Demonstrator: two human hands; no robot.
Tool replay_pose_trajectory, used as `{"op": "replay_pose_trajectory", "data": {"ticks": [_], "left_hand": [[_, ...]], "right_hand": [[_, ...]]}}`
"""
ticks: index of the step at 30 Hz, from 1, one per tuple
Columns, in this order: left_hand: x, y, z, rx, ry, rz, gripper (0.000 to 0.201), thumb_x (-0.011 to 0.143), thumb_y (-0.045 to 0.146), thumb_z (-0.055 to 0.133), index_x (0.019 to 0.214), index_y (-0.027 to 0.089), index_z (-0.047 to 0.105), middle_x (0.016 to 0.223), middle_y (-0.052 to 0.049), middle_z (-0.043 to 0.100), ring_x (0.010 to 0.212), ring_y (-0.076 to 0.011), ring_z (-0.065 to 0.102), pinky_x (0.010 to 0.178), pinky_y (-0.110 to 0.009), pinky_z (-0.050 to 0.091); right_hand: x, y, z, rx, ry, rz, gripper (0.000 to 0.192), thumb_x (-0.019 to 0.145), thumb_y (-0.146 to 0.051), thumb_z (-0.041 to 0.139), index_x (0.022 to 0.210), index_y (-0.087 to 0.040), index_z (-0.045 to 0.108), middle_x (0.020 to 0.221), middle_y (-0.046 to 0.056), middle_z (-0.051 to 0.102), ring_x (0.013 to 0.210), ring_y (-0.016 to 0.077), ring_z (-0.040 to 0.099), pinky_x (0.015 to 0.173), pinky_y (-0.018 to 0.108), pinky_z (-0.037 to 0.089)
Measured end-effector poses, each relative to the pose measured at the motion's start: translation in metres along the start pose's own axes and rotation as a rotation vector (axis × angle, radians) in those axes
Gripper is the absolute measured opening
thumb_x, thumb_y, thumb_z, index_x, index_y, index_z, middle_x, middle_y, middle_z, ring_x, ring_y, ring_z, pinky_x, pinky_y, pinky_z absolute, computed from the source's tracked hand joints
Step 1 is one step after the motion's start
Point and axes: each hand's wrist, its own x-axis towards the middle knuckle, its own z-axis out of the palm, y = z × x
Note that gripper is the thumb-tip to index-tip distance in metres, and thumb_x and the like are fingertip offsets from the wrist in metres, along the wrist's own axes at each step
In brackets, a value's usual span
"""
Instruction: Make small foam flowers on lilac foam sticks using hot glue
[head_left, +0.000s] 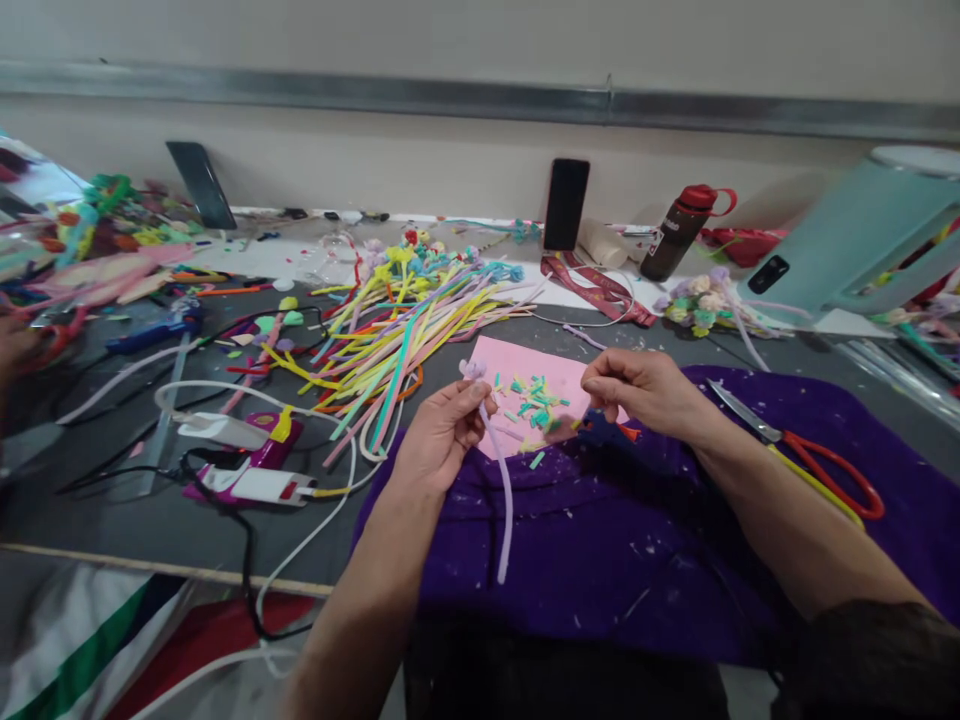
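Note:
My left hand (442, 428) grips a pale lilac pipe cleaner (501, 490) near its curled top end; the stem hangs down over a purple cloth (645, 540). My right hand (637, 392) hovers to the right, fingers pinched together; whether anything small is between them I cannot tell. Both hands are above a pink sheet (517, 372) strewn with small green and yellow cut pieces (531, 398).
A heap of coloured pipe cleaners (397, 330) lies left of the sheet. Red-handled scissors (810, 455) rest on the cloth at right. A glue gun (251, 470) with cables sits at left. A phone (565, 203), a bottle (679, 232) and small flowers (701, 298) stand behind. Another person's hand (15, 345) is at far left.

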Motion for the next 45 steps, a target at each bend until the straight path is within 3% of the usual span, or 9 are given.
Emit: {"op": "replay_pose_trajectory", "data": {"ticks": [6, 14, 20, 25, 31, 37, 41, 45], "left_hand": [[0.002, 0.005, -0.006, -0.009, 0.088, 0.033, 0.019, 0.059, 0.025, 0.072, 0.067, 0.013, 0.059, 0.056, 0.002, 0.059, 0.042, -0.0034, 0.049, 0.037, -0.013, 0.034], [0.006, 0.011, -0.013, 0.0, 0.133, 0.102, 0.02, 0.062, 0.027, 0.071, 0.072, 0.014, 0.06, 0.056, 0.003, 0.059, 0.042, -0.004, 0.048, 0.033, -0.013, 0.028], [0.006, 0.011, -0.015, 0.0, 0.13, 0.101, 0.023, 0.06, 0.029, 0.073, 0.072, 0.013, 0.061, 0.056, 0.002, 0.058, 0.042, -0.0044, 0.049, 0.033, -0.013, 0.03], [0.009, 0.009, -0.018, 0.007, 0.106, 0.111, 0.023, 0.062, 0.03, 0.071, 0.074, 0.013, 0.06, 0.057, 0.003, 0.057, 0.042, -0.0039, 0.048, 0.033, -0.013, 0.028], [0.009, 0.007, -0.018, 0.0, 0.106, 0.068, 0.025, 0.059, 0.03, 0.073, 0.073, 0.013, 0.061, 0.057, 0.002, 0.058, 0.042, -0.0037, 0.047, 0.034, -0.013, 0.027], [0.008, 0.008, -0.019, -0.019, 0.094, 0.073, 0.025, 0.058, 0.03, 0.073, 0.072, 0.013, 0.062, 0.057, 0.002, 0.059, 0.042, -0.0034, 0.047, 0.034, -0.013, 0.026], [0.009, 0.009, -0.021, -0.026, 0.089, 0.102, 0.024, 0.06, 0.031, 0.072, 0.072, 0.013, 0.062, 0.057, 0.003, 0.058, 0.042, -0.0033, 0.046, 0.034, -0.013, 0.027], [0.01, 0.007, -0.021, -0.005, 0.118, 0.091, 0.026, 0.058, 0.033, 0.072, 0.072, 0.013, 0.062, 0.058, 0.002, 0.059, 0.041, -0.003, 0.045, 0.034, -0.013, 0.027]], "right_hand": [[0.001, 0.003, 0.002, -0.125, -0.013, -0.009, 0.019, 0.082, -0.032, 0.049, 0.072, -0.017, 0.054, 0.055, -0.002, 0.055, 0.046, 0.0088, 0.053, 0.048, 0.02, 0.038], [-0.001, 0.003, 0.004, -0.317, -0.028, -0.047, 0.034, 0.084, -0.041, 0.045, 0.061, -0.017, 0.05, 0.049, -0.003, 0.049, 0.043, 0.0078, 0.044, 0.044, 0.021, 0.028], [-0.004, 0.001, 0.005, -0.323, -0.013, -0.072, 0.02, 0.084, -0.031, 0.046, 0.075, -0.017, 0.056, 0.06, -0.002, 0.057, 0.051, 0.0097, 0.052, 0.05, 0.021, 0.034], [-0.005, 0.001, 0.004, -0.391, -0.033, -0.184, 0.01, 0.08, -0.022, 0.051, 0.081, -0.018, 0.061, 0.075, 0.002, 0.063, 0.064, 0.012, 0.056, 0.059, 0.023, 0.038], [-0.002, -0.003, 0.007, -0.449, -0.055, -0.159, 0.011, 0.078, -0.024, 0.054, 0.075, -0.018, 0.063, 0.069, 0.001, 0.063, 0.059, 0.011, 0.053, 0.054, 0.021, 0.034], [0.012, -0.015, 0.021, -0.607, -0.128, -0.182, 0.012, 0.077, -0.027, 0.058, 0.071, -0.018, 0.064, 0.066, 0.001, 0.063, 0.057, 0.0107, 0.053, 0.051, 0.021, 0.03], [0.036, -0.018, 0.04, -0.792, -0.199, -0.182, 0.021, 0.079, -0.035, 0.055, 0.073, -0.018, 0.065, 0.068, 0.004, 0.066, 0.058, 0.0132, 0.056, 0.05, 0.023, 0.029], [0.062, -0.01, 0.06, -0.932, -0.285, -0.219, 0.021, 0.082, -0.029, 0.05, 0.082, -0.016, 0.068, 0.077, 0.008, 0.069, 0.068, 0.017, 0.061, 0.054, 0.023, 0.032]]}}
